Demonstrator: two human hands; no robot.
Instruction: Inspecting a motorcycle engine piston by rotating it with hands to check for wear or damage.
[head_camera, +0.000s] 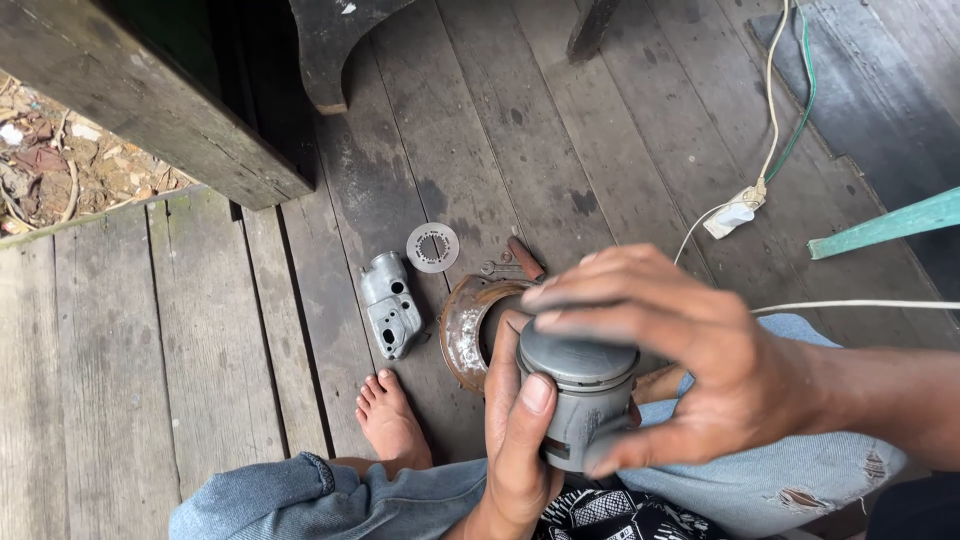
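Observation:
A grey metal piston (583, 395) is held upright over my lap. My left hand (515, 430) grips it from below, thumb pressed on its side. My right hand (690, 350) covers its flat top, fingers spread across the crown and curling down its right side. On the dark plank floor just beyond lie a rusty round cover (462, 335), a small grey cast housing (390, 305), a thin perforated disc (432, 247) and a short reddish-handled tool (526, 258), which lies partly behind my right fingers.
My bare foot (388, 418) rests on the planks, my knees in torn blue jeans (790, 480). A dark wooden post (150, 95) and a furniture leg (330, 50) stand at the far left. White and green cables (770, 120) run to a plug (733, 214). A teal slat (885, 225) lies right.

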